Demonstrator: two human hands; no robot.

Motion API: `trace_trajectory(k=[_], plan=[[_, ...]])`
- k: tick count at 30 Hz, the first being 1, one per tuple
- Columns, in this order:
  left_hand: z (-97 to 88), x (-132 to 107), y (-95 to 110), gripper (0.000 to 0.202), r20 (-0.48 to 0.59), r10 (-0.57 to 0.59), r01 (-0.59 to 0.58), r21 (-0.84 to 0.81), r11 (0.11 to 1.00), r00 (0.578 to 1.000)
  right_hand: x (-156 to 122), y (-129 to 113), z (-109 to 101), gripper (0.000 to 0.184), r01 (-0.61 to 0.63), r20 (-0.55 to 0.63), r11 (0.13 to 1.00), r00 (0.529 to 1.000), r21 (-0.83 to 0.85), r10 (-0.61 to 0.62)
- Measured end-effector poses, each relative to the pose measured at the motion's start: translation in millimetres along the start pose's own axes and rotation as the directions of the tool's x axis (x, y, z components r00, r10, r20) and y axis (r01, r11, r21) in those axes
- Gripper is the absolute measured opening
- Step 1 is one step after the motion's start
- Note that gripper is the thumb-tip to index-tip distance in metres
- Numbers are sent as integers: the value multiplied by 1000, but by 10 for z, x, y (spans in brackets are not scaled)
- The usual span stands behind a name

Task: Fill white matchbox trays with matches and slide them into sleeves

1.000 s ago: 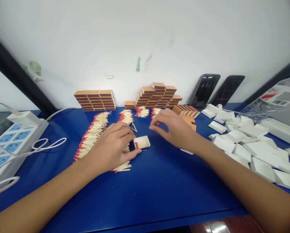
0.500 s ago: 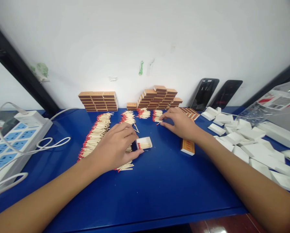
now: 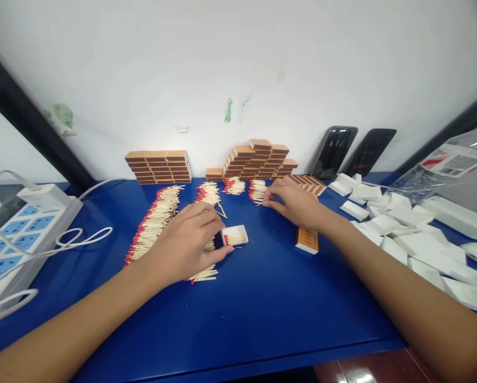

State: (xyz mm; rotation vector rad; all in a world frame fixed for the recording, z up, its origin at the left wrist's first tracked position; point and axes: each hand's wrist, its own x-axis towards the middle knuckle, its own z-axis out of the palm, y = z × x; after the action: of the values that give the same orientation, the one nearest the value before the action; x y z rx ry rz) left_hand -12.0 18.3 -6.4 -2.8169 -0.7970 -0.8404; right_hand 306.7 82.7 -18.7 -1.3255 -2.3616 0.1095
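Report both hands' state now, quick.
Left hand: holding the small white rectangular cardboard tray by its left end.
Right hand: fingertips at the pile of red-tipped wooden matches; can't tell if the grip holds any.

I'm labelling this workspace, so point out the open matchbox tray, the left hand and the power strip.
Matchbox tray (image 3: 236,231): head view, bare inside above the matches.
Left hand (image 3: 190,240): head view, back of the hand.
Power strip (image 3: 28,241): head view, socketed top face.
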Motion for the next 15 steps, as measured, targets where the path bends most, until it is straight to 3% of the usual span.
trace_trajectory(k=[15], plan=[[-2, -6, 0, 23, 12, 3, -3, -2, 1000, 1000, 3, 41, -24, 10, -9, 35, 1000, 999, 17, 8]])
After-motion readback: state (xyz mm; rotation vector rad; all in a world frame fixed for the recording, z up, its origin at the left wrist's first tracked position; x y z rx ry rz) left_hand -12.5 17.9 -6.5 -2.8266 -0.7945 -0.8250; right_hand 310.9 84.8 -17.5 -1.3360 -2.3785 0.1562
